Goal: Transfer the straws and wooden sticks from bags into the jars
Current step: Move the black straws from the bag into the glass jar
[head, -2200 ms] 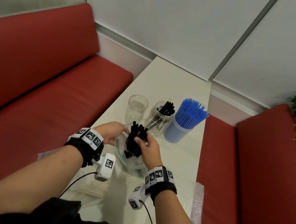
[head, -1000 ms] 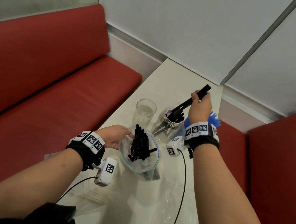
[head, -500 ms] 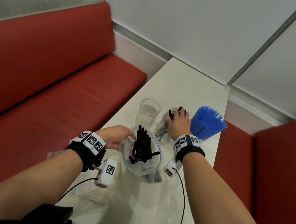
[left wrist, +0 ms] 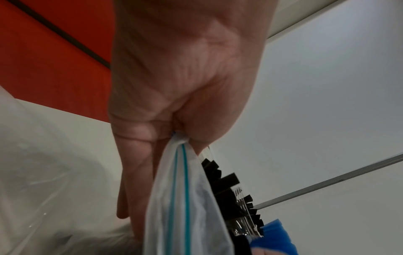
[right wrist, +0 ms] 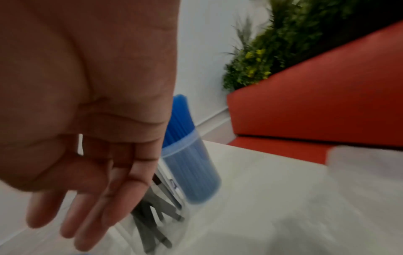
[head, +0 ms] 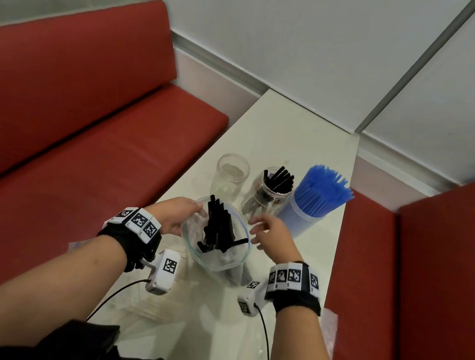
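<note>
A clear zip bag (head: 214, 258) stands open on the white table (head: 294, 133), with several black sticks (head: 219, 230) poking out of it. My left hand (head: 175, 214) pinches the bag's left rim (left wrist: 181, 151). My right hand (head: 269, 231) hovers just right of the bag with its fingers (right wrist: 91, 205) spread and nothing in them. Behind the bag stand three jars: an empty glass jar (head: 230, 176), a glass jar with black sticks (head: 270, 195), and a jar full of blue straws (head: 315, 196) (right wrist: 189, 165).
Red bench seats (head: 87, 146) flank the narrow table on both sides. Flat clear plastic bags (head: 158, 309) lie on the table near me, and another at the right edge (head: 327, 330). A green plant (right wrist: 272, 43) stands behind the right bench.
My right hand lifted a bunch of black sticks from the bag, set them into the middle jar, let go, and has come back beside the bag empty. The left hand kept its hold.
</note>
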Tool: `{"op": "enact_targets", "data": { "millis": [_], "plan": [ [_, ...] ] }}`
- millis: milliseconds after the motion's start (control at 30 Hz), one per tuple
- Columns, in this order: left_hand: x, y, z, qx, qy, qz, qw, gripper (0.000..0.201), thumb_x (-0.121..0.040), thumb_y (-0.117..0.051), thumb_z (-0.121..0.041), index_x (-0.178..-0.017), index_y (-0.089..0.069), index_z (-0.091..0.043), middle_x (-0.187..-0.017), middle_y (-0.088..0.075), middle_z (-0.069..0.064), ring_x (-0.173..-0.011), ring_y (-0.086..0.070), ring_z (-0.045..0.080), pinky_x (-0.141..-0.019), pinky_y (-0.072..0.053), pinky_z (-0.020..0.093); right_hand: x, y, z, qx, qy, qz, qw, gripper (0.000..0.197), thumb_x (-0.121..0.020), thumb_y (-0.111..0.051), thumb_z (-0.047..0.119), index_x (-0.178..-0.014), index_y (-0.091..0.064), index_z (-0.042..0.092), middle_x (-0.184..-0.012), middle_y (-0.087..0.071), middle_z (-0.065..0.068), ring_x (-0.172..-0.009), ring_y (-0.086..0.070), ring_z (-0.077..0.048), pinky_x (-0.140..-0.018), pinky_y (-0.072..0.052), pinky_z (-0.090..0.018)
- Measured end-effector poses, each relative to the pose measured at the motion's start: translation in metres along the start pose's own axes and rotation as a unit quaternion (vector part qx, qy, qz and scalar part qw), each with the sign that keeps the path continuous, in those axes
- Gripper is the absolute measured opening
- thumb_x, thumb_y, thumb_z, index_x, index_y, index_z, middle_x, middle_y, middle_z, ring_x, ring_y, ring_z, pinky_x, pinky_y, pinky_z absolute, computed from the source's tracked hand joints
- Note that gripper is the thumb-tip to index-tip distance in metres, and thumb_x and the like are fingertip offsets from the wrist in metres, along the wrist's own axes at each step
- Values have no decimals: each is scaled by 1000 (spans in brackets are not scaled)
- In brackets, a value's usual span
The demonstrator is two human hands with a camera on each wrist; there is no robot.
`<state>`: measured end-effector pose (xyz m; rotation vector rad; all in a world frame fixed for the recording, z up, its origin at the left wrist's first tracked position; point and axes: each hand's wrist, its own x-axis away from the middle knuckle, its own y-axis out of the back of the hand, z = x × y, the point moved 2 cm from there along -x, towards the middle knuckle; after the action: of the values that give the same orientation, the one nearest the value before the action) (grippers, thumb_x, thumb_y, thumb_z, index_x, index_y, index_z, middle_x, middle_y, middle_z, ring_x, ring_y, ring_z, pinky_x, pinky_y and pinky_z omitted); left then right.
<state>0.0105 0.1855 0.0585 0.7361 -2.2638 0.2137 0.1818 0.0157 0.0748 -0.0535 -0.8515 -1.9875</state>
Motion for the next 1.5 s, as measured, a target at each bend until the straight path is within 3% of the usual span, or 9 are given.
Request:
{"op": "enact_targets", "data": {
  "millis": [133,333,433,533,667,800,1067,1300,1500],
  "plan": [
    [2,-10,4,14,-2,24,1000,33,-111,-37,-31,-104,-62,-11,-110,-66,12,-81,-69,23,-66,-57,35,20,-32,-15,-36,6,57,998,48,-81,-72,3,-121,-61,27,-96,-64,1,-81,-62,-12,-67,-49,-18],
    [7,-25,5,-16,-16,53,998,29,-111,-34,-31,-107,-56,-13,-114,-64,15,-100,-65,30,-84,-54,43,17,-69,-13,-128,15,-63,990,50,-86,-70,-3,-132,-59,12,-105,-66,0,-98,-64,-14,-88,-52,-20],
    [6,-24,6,-12,-16,50,999,28,-111,-34,-31,-110,-55,-12,-117,-65,18,-102,-64,31,-85,-53,43,17,-75,-16,-230,-10,-40,972,50,-84,-67,-14,-130,-57,3,-98,-67,-2,-79,-66,-2,-71,-53,-13],
    [3,-21,10,4,-13,35,999,32,-111,-34,-31,-118,-56,-9,-123,-66,21,-107,-65,34,-87,-53,45,16,-80,-17,-217,-12,-16,976,50,-83,-65,-15,-129,-57,2,-109,-66,-11,-88,-65,-7,-72,-52,-12],
    [2,-19,13,3,-8,41,999,39,-111,-33,-31,-131,-54,-5,-124,-67,21,-103,-68,32,-80,-58,43,6,-81,-6,-63,12,-45,997,38,-83,-71,-3,-120,-63,0,-122,-59,-20,-106,-62,-32,-97,-52,-38],
    [1,-17,11,2,-10,33,999,38,-111,-34,-30,-132,-54,-6,-129,-65,21,-118,-64,38,-98,-53,52,0,-83,0,30,57,-55,996,20,-86,-66,3,-106,-67,1,-111,-65,-21,-100,-62,-36,-92,-49,-45],
    [-1,-12,7,6,-20,20,1000,28,-111,-35,-29,-111,-57,-12,-111,-67,15,-88,-66,26,-68,-55,36,10,-70,6,-73,52,-83,993,26,-93,-65,10,-119,-63,12,-113,-71,-5,-108,-65,-21,-92,-49,-29],
    [0,-13,5,13,-21,23,999,30,-111,-36,-29,-114,-59,-10,-109,-69,15,-89,-69,26,-69,-56,36,13,-39,21,-107,84,-98,986,7,-97,-61,12,-104,-62,12,-95,-67,4,-87,-62,-1,-76,-45,-16],
    [-2,-13,5,13,-14,39,999,33,-110,-37,-28,-117,-61,-7,-113,-70,16,-95,-69,30,-89,-56,46,18,30,67,-181,104,-73,975,6,-100,-56,9,-105,-57,11,-109,-70,-20,-105,-68,-30,-97,-54,-46]
  ]
}}
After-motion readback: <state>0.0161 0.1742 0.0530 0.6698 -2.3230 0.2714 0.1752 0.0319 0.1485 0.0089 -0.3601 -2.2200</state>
